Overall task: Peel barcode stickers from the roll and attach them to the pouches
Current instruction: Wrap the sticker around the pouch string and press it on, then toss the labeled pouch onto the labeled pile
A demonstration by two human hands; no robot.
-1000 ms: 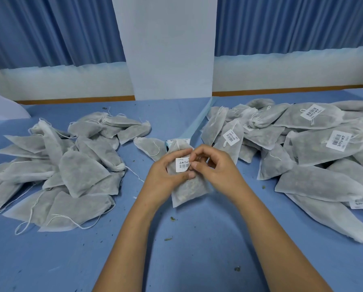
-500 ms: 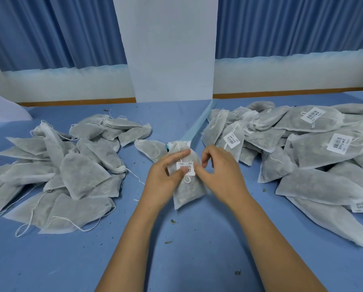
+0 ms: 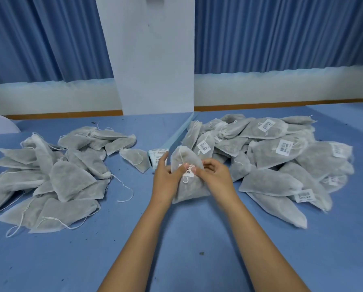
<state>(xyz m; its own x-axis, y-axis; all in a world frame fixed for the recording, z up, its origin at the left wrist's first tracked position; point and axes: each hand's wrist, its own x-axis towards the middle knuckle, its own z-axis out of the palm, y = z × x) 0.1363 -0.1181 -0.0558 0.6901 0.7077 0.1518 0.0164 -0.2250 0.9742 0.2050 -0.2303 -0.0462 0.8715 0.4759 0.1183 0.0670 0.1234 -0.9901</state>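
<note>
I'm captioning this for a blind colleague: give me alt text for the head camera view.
The left hand and right hand hold a grey pouch on a blue table, thumbs pressing a barcode sticker onto it. Unlabelled pouches are piled left, labelled pouches right; a sticker roll lies behind the left hand.

Two hands: the left hand and the right hand. One pouch between them. One sticker roll. Two heaps of pouches: left heap, right heap.
</note>
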